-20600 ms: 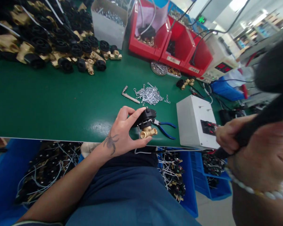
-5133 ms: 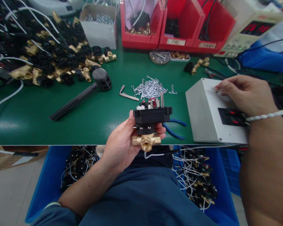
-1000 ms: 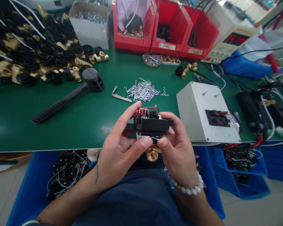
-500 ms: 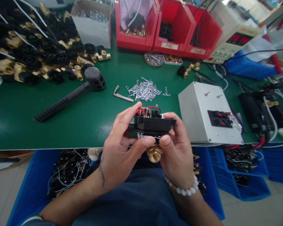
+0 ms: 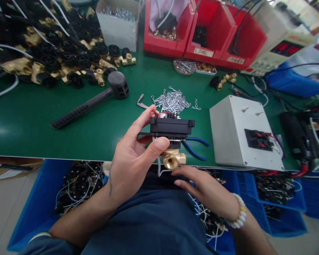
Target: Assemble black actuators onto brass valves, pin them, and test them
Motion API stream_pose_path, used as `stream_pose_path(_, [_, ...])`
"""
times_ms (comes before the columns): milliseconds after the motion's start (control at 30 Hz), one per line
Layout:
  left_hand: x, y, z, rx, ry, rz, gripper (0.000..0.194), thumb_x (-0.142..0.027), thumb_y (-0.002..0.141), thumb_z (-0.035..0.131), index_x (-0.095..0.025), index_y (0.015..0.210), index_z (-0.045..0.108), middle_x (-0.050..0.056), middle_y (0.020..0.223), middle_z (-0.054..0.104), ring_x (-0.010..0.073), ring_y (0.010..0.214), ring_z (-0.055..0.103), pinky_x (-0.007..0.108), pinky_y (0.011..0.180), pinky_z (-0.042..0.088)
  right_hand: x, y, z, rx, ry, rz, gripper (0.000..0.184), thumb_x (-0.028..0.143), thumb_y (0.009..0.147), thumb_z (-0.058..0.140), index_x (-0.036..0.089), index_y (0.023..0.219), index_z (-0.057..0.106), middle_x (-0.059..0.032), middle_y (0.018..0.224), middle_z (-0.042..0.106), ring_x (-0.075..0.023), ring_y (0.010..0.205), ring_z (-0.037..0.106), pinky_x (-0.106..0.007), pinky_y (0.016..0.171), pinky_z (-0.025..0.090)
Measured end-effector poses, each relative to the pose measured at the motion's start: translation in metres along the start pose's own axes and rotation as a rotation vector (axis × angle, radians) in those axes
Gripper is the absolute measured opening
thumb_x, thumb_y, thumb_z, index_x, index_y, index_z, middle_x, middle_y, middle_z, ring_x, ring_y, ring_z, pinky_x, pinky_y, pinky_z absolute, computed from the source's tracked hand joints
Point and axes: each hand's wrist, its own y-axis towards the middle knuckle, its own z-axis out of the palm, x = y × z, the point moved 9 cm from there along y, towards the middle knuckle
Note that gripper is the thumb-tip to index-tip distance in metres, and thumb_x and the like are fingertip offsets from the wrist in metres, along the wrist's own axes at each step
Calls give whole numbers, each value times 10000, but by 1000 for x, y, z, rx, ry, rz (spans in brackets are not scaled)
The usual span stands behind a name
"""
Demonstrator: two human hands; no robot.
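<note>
My left hand (image 5: 134, 161) is closed around a brass valve with a black housing (image 5: 172, 126), gripping it by the left side with the thumb in front. Red wires show at the housing's open top, and the brass fitting (image 5: 172, 159) points down and towards me. A white cable (image 5: 158, 168) hangs below it. Just under the brass, my right hand (image 5: 202, 189) has its fingers apart and holds nothing. Blue-handled pliers (image 5: 198, 147) lie behind the valve on the green bench, their jaws hidden. Beyond it lies a pile of metal spring clips (image 5: 172, 101).
A black mallet (image 5: 95, 101) lies left, before heaped brass valves (image 5: 48, 67). Red bins (image 5: 167, 46) and a white box (image 5: 118, 28) of clips line the back. A grey box (image 5: 241, 134) with a socket stands right. Blue crates (image 5: 29, 209) sit below the bench edge.
My right hand has let go of the valve and moved down and right. The left hand keeps hold of it, and the pliers have come into sight. The view has shifted slightly.
</note>
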Motion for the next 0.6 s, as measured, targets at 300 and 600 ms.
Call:
stream_pose_path(300, [-5, 2, -4, 9, -10, -9, 504, -334, 846, 784, -300, 1329, 646, 27, 1395, 641, 302, 1341, 585, 367, 1022, 585, -90, -5, 50, -8, -326, 207, 312, 111, 909, 544, 132, 1159, 729, -193, 1163, 746, -303, 1075, 738, -460, 982, 581])
stream_pose_path(600, [8, 37, -56, -5, 502, -82, 552, -395, 854, 738, -193, 1343, 580, 104, 1246, 711, 180, 822, 727, 304, 755, 584, -69, -14, 48, -114, -157, -52, 376, 301, 1007, 417, 217, 1110, 768, -86, 1025, 798, -229, 866, 790, -306, 772, 653])
